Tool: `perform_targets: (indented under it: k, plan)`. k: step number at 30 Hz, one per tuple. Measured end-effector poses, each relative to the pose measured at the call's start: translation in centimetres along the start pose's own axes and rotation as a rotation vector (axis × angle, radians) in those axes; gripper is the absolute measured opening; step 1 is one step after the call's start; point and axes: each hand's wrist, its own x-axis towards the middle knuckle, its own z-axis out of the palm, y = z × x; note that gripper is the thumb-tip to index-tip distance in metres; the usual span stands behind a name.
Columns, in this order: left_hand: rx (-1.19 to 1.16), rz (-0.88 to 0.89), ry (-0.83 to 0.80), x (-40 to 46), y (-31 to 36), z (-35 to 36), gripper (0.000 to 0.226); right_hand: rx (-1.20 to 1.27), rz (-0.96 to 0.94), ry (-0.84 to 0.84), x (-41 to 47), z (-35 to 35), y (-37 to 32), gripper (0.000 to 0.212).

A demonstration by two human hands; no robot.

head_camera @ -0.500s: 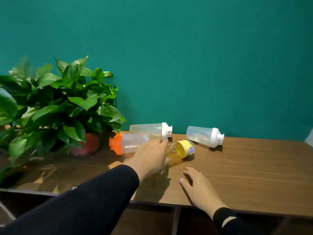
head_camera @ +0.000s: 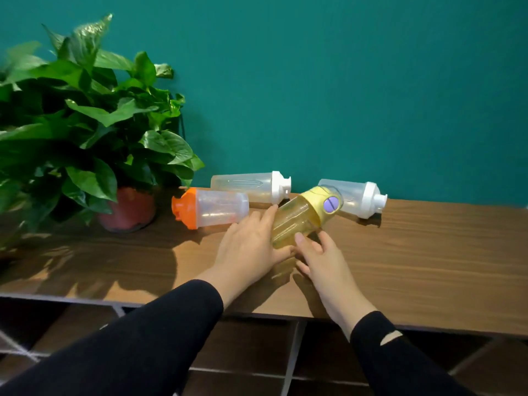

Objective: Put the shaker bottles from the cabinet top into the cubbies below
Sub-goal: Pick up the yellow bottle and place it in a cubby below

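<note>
A yellow-lidded shaker bottle (head_camera: pixel 297 221) with a purple button is tilted, lid end raised off the wooden cabinet top (head_camera: pixel 428 258). My left hand (head_camera: pixel 248 244) grips its lower body from the left and my right hand (head_camera: pixel 323 258) holds its base from the right. Three more bottles lie on their sides behind: an orange-lidded one (head_camera: pixel 211 211) at the left, a white-lidded one (head_camera: pixel 251 187) against the wall, and another white-lidded one (head_camera: pixel 360 202) at the right. Dark cubby openings (head_camera: pixel 245 344) show below the front edge.
A leafy potted plant (head_camera: pixel 85 132) in a red-brown pot (head_camera: pixel 128 210) stands at the left of the cabinet top, close to the orange-lidded bottle. A teal wall (head_camera: pixel 343 81) runs right behind the bottles. Tiled floor shows below.
The yellow-lidded bottle lay flat on the top; now its lid end is lifted. My right hand has moved from the wood onto its base, and my left hand has closed around it.
</note>
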Motion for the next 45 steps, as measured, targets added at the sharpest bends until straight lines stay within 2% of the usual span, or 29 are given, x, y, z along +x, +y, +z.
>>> perform_targets:
  k: [3, 6, 10, 13, 16, 19, 21, 25, 28, 31, 35, 36, 39, 42, 45]
  plan:
    - [-0.228, -0.048, 0.0, -2.9, 0.3, -2.8, 0.087, 0.22, -0.057, -0.032, -1.6, 1.2, -1.6, 0.038]
    - [-0.498, -0.075, -0.033, -6.5, -0.1, -5.0, 0.09, 0.136, -0.181, -0.044, -5.0, 2.7, -3.1, 0.051]
    - [-0.657, -0.081, -0.032, -12.6, -0.1, -6.8, 0.088, 0.024, -0.275, 0.008, -11.6, 5.5, -2.3, 0.072]
    - [-0.762, -0.126, -0.051, -17.4, -0.1, -6.8, 0.075, 0.006, -0.187, 0.03, -15.9, 7.1, 0.6, 0.102]
    - [-0.867, -0.181, -0.239, -21.1, -1.7, -5.8, 0.073, -0.031, -0.033, 0.006, -17.9, 7.8, 4.6, 0.106]
    - [-0.867, -0.235, -0.419, -22.7, -4.5, -3.0, 0.079, -0.17, 0.014, 0.032, -17.8, 9.0, 8.9, 0.101]
    - [-0.829, -0.269, -0.472, -23.2, -6.3, -1.1, 0.082, -0.203, 0.026, 0.01, -16.8, 10.4, 11.1, 0.103]
    - [-0.735, -0.437, -0.418, -24.5, -8.9, 1.7, 0.074, -0.259, 0.106, -0.058, -13.9, 14.1, 14.1, 0.088]
    - [-0.687, -0.599, -0.371, -24.9, -10.6, 3.0, 0.071, -0.302, 0.137, -0.081, -11.5, 16.4, 16.0, 0.085]
    - [-0.666, -0.667, -0.336, -24.0, -12.0, 3.9, 0.061, -0.336, 0.158, -0.112, -9.0, 17.8, 16.7, 0.078]
    - [-0.598, -0.77, -0.321, -22.5, -13.8, 5.3, 0.042, -0.42, 0.153, -0.135, -5.9, 19.0, 17.0, 0.087]
    - [-0.602, -0.792, -0.319, -22.1, -14.1, 5.8, 0.042, -0.45, 0.145, -0.138, -5.4, 19.2, 17.0, 0.086]
    - [-0.626, -0.853, -0.347, -21.3, -14.8, 7.1, 0.053, -0.532, 0.149, -0.131, -4.1, 19.8, 17.3, 0.102]
    - [-0.692, -0.892, -0.35, -20.9, -15.0, 8.0, 0.058, -0.547, 0.161, -0.12, -3.5, 20.0, 17.8, 0.105]
    - [-0.658, -0.819, -0.311, -21.0, -15.4, 8.6, 0.057, -0.528, 0.171, -0.127, -3.1, 19.8, 18.0, 0.102]
